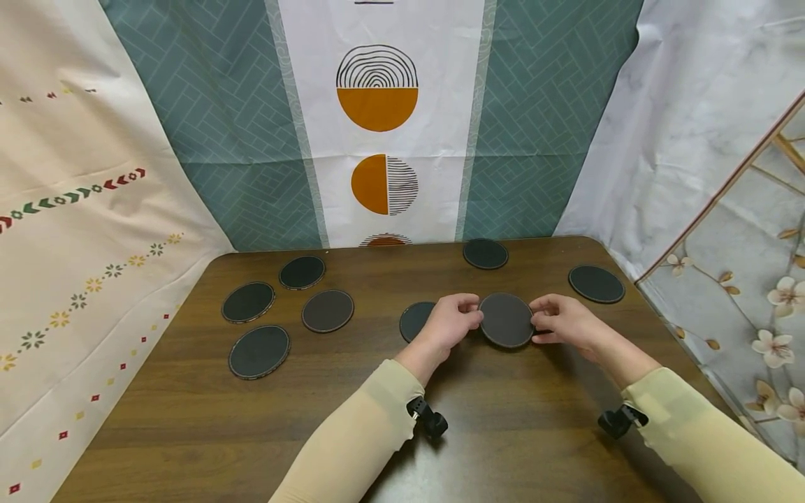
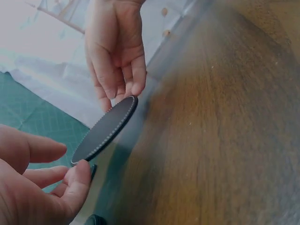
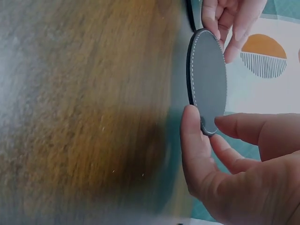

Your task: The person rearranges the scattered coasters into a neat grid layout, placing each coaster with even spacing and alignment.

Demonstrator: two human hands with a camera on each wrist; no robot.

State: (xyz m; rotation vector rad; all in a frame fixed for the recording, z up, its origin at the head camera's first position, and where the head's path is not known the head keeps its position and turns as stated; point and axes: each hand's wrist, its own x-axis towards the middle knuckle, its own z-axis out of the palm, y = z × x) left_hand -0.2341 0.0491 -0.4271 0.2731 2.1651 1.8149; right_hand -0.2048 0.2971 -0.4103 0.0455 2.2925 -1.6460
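A round dark brown coaster (image 1: 506, 320) with a pale stitched rim is held between both hands, raised over the table. The left hand (image 1: 449, 321) grips its left edge with the fingertips, and the right hand (image 1: 566, 323) pinches the opposite edge between thumb and fingers. In the left wrist view the coaster (image 2: 108, 129) is seen at a slant, fingertips at each end. From the right wrist its flat face (image 3: 208, 79) and stitching show clearly. A darker coaster (image 1: 414, 321) lies on the table just left of the left hand, partly hidden by it.
Several coasters lie flat at the table's left, among them a brown one (image 1: 328, 311) and a black one (image 1: 259, 352). Another black coaster (image 1: 486, 253) is near the back edge, and one (image 1: 596, 283) lies far right. Patterned cloths (image 1: 239, 126) hang around the wooden table (image 1: 189, 426).
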